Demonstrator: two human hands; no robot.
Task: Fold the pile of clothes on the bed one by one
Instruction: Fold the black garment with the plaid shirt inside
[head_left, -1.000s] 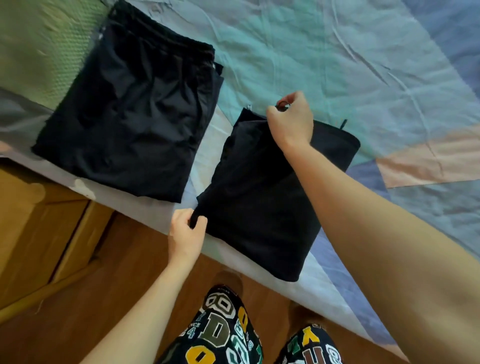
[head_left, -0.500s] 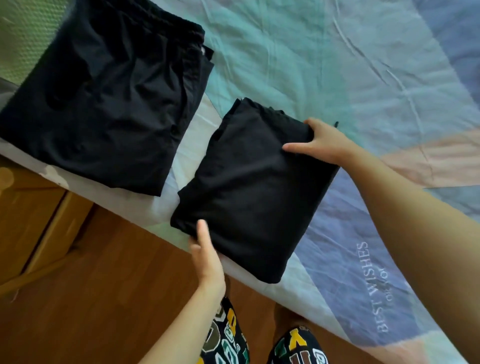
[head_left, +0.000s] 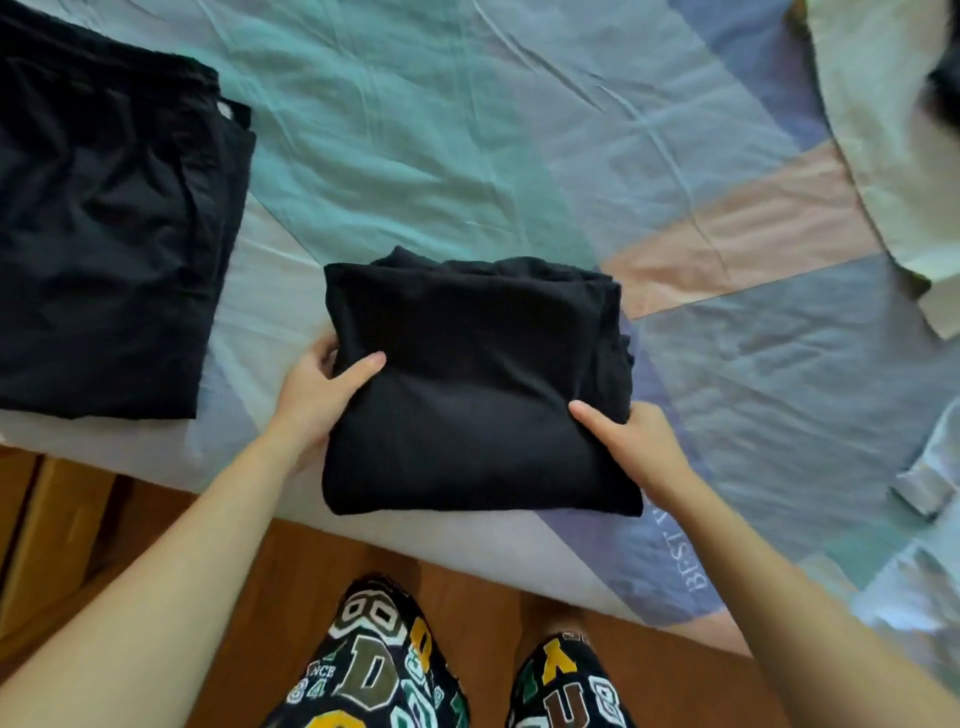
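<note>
While the folded black garment (head_left: 472, 384) lies on the bed (head_left: 467, 130), long axis 12 to 6 o'clock, left hand (head_left: 317, 395) and right hand (head_left: 631, 441) each grip a side, thumbs on top.

Both bare forearms reach forward. The left hand (head_left: 311, 395) and right hand (head_left: 631, 441) each lay a thumb on top, the fingers apparently curled underneath, out of sight.

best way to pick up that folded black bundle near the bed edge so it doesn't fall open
Grip the folded black bundle at its two short sides, coming in from left and right, fingers under and thumb on top. The left hand and right hand already hold it so. Loose layered edges show on the right side, so pinching there probably keeps them together.
</note>
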